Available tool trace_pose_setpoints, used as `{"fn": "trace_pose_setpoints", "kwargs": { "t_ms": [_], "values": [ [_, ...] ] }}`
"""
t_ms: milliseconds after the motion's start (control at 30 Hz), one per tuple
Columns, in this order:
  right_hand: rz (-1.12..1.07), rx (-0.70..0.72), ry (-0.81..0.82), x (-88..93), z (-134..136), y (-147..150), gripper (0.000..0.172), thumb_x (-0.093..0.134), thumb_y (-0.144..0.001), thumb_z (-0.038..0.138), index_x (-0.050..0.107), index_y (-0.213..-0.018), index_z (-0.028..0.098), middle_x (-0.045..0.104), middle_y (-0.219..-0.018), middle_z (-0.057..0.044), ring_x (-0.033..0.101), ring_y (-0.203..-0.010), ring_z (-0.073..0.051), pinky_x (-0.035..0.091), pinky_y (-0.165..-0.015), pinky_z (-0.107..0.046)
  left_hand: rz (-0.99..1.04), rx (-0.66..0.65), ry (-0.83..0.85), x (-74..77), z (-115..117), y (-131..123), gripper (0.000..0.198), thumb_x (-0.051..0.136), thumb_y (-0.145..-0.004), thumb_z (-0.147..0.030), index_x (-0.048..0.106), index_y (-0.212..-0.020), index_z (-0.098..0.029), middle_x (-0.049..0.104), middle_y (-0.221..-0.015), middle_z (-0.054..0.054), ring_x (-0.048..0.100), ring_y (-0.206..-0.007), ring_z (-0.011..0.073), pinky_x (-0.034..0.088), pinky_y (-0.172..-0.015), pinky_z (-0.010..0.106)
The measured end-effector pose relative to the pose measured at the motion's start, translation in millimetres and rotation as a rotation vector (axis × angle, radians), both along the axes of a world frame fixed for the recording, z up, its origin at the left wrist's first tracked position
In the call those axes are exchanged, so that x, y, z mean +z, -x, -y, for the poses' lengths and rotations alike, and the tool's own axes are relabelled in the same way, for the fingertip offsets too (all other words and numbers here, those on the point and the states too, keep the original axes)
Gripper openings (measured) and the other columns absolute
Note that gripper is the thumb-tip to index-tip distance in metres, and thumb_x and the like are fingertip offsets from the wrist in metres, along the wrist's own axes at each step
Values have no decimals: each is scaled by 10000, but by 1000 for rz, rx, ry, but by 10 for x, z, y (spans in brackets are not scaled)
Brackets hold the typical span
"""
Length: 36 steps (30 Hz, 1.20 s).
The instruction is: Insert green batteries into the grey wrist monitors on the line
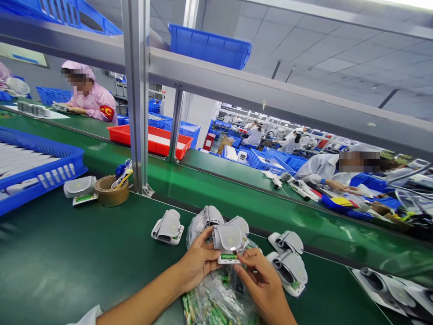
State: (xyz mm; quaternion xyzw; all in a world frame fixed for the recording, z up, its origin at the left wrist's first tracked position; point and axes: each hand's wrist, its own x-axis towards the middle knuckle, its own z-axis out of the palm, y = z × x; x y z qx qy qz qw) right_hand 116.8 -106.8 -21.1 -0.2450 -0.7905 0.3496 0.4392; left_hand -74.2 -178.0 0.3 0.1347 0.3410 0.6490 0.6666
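Note:
Before me, a white wrist blood pressure monitor (230, 238) with a rolled grey cuff is held up, green batteries visible in its lower compartment. My left hand (199, 262) is closed around its left side. The thumb and fingers of my right hand (262, 273) pinch its lower right edge beside the batteries; whether a loose battery is between them I cannot tell. Below both hands lies a clear plastic bag (216, 302) full of green batteries. More cuffed monitors stand behind the held one, a single monitor (168, 226) sits left, and two monitors (289, 266) sit right.
A tape roll (113, 192) holding pens stands by the metal post (137, 99), next to another monitor (80, 187). At left is a blue basket (72, 155) of white parts. Several monitors (399, 293) line the right edge. Co-workers sit beyond the green belt (203, 180).

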Motion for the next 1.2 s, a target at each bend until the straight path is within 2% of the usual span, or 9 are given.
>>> {"fn": "trace_pose_setpoints", "kwargs": {
  "t_ms": [200, 267, 400, 533, 633, 767, 933, 1100, 1200],
  "values": [
    [211, 42, -73, 121, 82, -16, 270, 653, -979, 411, 681, -816, 198, 559, -651, 5, 472, -551, -127, 385, -499, -238, -49, -21, -7, -25, -17, 0, 960, 775, -548, -49, 413, -1421, -213, 761, -1028, 67, 738, -833, 202, 571, -786, 323],
    [235, 71, -14, 95, 75, -50, 281, 595, -1004, 429, 706, -893, 196, 560, -645, 8, 493, -569, -135, 400, -536, -247, -44, 0, 23, -8, -29, -13, 939, 718, -529, -20, 426, -1401, -212, 751, -977, 50, 722, -799, 191, 561, -756, 311],
    [-55, 128, 241, -80, -30, -127, 306, 509, -997, 439, 680, -1112, 212, 571, -724, 5, 536, -638, -153, 460, -582, -251, -24, 55, 56, 47, -42, -52, 933, 693, -530, -38, 408, -1404, -197, 734, -993, 79, 732, -857, 237, 571, -796, 358],
    [-353, -73, 304, -173, -134, -130, 120, 674, -918, 330, 624, -965, 232, 584, -812, 6, 574, -676, -133, 514, -596, -231, -166, 75, 26, 33, -33, -113, 889, 676, -500, -51, 462, -1347, -214, 715, -1149, 89, 660, -745, 149, 465, -619, 238],
    [-368, -211, 193, -118, -80, -74, 175, 715, -946, 362, 627, -995, 219, 640, -963, -46, 687, -810, -163, 619, -719, -277, -260, 71, 9, 14, -25, -161, 832, 684, -503, -98, 508, -1305, -225, 701, -1213, 81, 556, -628, 81, 336, -524, 206],
    [-337, -268, -105, -84, 129, -5, 98, 724, -957, 230, 640, -1005, 220, 578, -1120, -84, 762, -1009, -228, 689, -825, -343, -248, 48, 18, 38, -3, -197, 921, 741, -538, -144, 472, -1412, -255, 652, -1359, 114, 642, -798, 142, 423, -609, 222],
    [-245, -278, -496, -132, 231, -12, 335, 723, -885, 5, 665, -1098, 258, 558, -1139, -60, 782, -1015, -220, 721, -797, -329, -214, -56, 8, 49, 59, -227, 1058, 831, -582, -181, 381, -1535, -273, 627, -1408, 137, 675, -1049, 229, 483, -762, 266],
    [-162, -196, -665, -8, 175, 6, 319, 713, -877, -24, 657, -1061, 231, 563, -1060, -33, 796, -985, -199, 717, -789, -266, -168, -141, 6, 67, 129, -256, 1046, 923, -622, -286, 389, -1522, -267, 618, -1409, 142, 666, -1143, 257, 525, -875, 317],
    [-152, -161, -628, 22, 172, 26, 318, 697, -880, -23, 671, -1019, 262, 601, -987, -8, 800, -983, -194, 709, -799, -257, -145, -157, -7, 85, 150, -257, 1055, 938, -614, -294, 384, -1511, -265, 609, -1411, 144, 668, -1152, 269, 542, -938, 365]
  ]
}}
